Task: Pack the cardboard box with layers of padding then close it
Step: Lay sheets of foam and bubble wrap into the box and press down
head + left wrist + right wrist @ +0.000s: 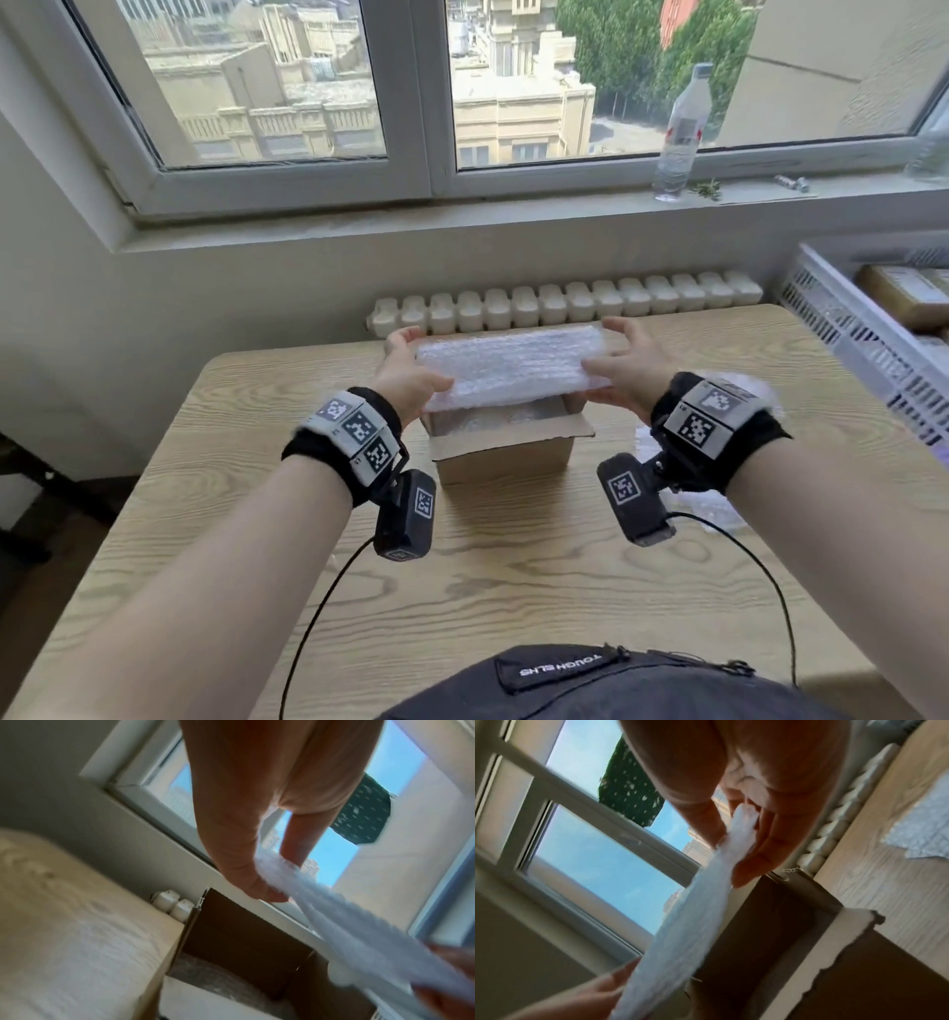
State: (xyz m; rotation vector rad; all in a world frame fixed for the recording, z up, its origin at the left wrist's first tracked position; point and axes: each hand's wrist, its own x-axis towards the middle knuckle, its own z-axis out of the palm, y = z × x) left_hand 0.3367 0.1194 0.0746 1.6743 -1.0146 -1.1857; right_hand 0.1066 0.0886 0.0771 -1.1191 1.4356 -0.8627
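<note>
The small brown cardboard box (506, 452) stands open on the pale wood-grain table (513, 591), its flaps up and some bubble wrap already lying inside. Held flat just above the opening is a white folded sheet of bubble wrap (508, 365), the left hand (411, 375) pinching one end and the right hand (624, 367) the other, each grip closed on the padding. Judging by this, packing is partway: this layer is not yet laid in, and closing remains. Another bubble wrap piece (918, 833) lies on the table nearby.

Plastic bottle (680, 136) on windowsill (462, 218); radiator (565, 308) behind wooden table (513, 580).
</note>
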